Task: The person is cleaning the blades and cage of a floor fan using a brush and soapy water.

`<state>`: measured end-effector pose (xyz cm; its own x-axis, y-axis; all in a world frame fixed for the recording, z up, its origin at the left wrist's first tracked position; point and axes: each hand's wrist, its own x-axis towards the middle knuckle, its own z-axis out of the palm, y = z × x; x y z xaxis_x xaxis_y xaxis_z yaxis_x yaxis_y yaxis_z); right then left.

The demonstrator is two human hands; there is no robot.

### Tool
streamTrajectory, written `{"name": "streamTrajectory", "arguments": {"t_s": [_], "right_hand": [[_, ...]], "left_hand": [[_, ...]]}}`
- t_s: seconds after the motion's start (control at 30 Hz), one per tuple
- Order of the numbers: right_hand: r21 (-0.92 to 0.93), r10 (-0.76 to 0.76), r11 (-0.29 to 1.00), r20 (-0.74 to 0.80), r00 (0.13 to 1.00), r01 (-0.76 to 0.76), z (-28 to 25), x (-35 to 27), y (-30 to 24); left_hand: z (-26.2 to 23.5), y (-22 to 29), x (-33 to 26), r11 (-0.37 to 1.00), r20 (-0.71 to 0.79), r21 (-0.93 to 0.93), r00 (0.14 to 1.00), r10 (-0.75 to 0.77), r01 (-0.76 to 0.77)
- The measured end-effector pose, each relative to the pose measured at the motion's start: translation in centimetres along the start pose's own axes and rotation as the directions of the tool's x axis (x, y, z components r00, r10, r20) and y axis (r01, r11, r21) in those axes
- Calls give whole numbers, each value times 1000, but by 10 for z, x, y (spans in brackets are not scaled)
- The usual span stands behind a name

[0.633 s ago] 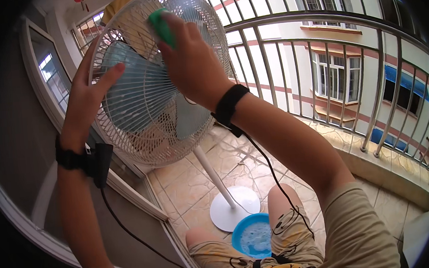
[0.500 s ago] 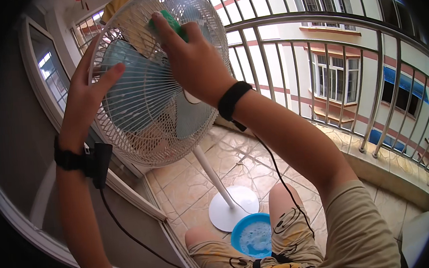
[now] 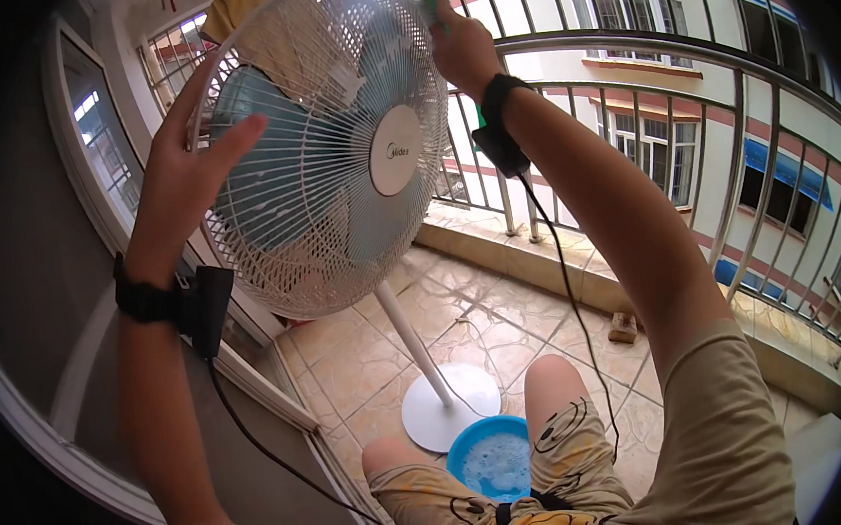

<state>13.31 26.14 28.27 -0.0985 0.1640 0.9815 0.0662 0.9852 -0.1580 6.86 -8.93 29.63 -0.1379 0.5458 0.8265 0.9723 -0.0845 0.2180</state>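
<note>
A standing fan with a round white wire guard (image 3: 323, 260), light blue blades and a pale hub cap (image 3: 396, 150) rises in front of me, its face tilted upward. My left hand (image 3: 180, 177) grips the guard's left rim, with the fingers behind it and the thumb stretched across the front. At the upper right edge of the guard is my right hand (image 3: 467, 52), its fingers closed on a green scrubbing pad (image 3: 431, 8). Only a small part of the pad shows there. Both wrists wear black bands with cabled devices.
Between my knees sits a blue basin (image 3: 456, 452) of sudsy water, beside the fan's white round base (image 3: 436, 408). A metal railing (image 3: 620, 44) runs along the right. On the left is a sliding door frame (image 3: 93, 178). A small brown block (image 3: 622, 327) lies by the ledge.
My right hand has moved with the green pad from the front of the guard to its upper right edge, uncovering the hub cap. My left hand keeps its hold on the rim.
</note>
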Motion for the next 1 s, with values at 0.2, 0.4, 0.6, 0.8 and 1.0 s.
{"name": "streamTrajectory", "arguments": {"t_s": [0.2,0.4,0.6,0.8,1.0], "right_hand": [[164,221,963,-20,975,-215,-4,-16,8],[236,176,959,-54,983,-158,-4,-64,-62],[339,-54,935,-149,987,103,-19,-96,-151],[218,-231,919,-376,897,328,-15,-110,-162],[292,-247,884,-372,895,365,-1,-102,-107]], "left_hand": [[5,-4,1,995,-22,93,999,29,-27],[6,-3,-2,998,-36,43,999,37,-36],[0,-5,-4,988,-64,117,992,107,-99],[0,4,-10,990,-18,-109,995,-95,93],[-6,1,-8,997,7,-27,997,-77,77]]}}
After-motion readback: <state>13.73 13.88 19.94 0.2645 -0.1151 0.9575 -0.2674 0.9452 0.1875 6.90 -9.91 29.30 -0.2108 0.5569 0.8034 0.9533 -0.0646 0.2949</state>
